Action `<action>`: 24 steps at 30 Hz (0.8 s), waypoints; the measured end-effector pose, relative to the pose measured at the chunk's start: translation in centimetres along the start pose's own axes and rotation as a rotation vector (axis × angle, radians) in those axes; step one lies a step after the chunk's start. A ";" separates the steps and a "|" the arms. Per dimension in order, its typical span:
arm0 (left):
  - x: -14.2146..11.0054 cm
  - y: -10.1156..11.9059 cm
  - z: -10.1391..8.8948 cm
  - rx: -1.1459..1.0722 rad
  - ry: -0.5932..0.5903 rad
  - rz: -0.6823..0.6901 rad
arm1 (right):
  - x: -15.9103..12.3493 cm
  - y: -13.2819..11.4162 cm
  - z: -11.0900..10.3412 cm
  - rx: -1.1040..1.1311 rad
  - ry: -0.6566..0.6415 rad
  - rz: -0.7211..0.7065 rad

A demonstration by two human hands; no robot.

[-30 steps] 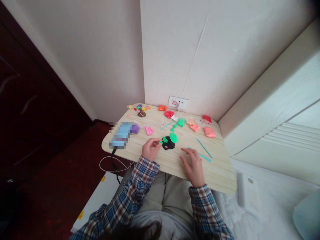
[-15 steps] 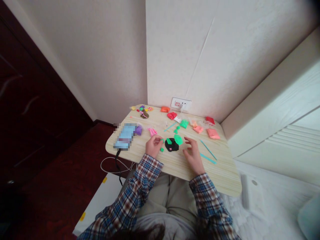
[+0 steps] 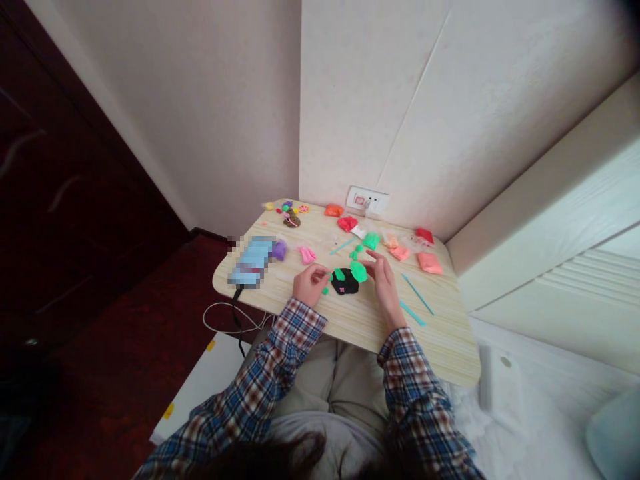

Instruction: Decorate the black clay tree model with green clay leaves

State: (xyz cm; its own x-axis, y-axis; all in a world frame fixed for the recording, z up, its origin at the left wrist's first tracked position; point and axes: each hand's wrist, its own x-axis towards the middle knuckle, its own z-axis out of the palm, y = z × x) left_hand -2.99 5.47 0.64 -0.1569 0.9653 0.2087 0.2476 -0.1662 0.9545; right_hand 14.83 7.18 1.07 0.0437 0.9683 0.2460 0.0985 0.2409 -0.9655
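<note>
My left hand [image 3: 311, 284] is closed in a pinch on a small piece of green clay [image 3: 331, 276], just left of a flat black clay shape [image 3: 349, 287]. That black shape carries a green leaf-like strip [image 3: 340, 274] and a tiny pink flower [image 3: 342, 290]. A flat green clay disc [image 3: 359, 271] overlaps its upper right edge. My right hand [image 3: 384, 283] is open beside the disc, thumb and forefinger apart at its right edge; whether they touch it I cannot tell. A little green lump [image 3: 325, 291] lies below my left fingertips.
Clay packets stand toward the back of the table [image 3: 360, 327], among them a green one [image 3: 371, 241] and an orange one [image 3: 333, 210]. Blue sticks [image 3: 418, 294] lie at right. A blurred phone-like object [image 3: 253, 261] with a cable is at left.
My right hand has moved inward and up to the green disc. The green lump has come into view below my left fingers, which still pinch a green piece. The camera view has shifted slightly.
</note>
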 end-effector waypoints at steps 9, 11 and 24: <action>0.1 -0.4 0.1 0.027 0.001 0.073 | 1.8 -0.1 0.7 0.175 -0.139 0.090; 0.1 -0.4 0.1 0.040 0.002 0.094 | 1.8 0.0 0.8 0.176 -0.141 0.117; -0.1 -0.1 0.3 0.101 -0.040 0.208 | 1.6 0.1 0.8 0.143 -0.148 0.158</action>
State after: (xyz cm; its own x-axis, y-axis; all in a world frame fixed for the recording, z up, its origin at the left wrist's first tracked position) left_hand -2.72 5.50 0.43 -0.0547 0.9199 0.3883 0.3654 -0.3434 0.8652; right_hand 14.11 8.80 1.26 -0.1001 0.9912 0.0864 -0.0400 0.0827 -0.9958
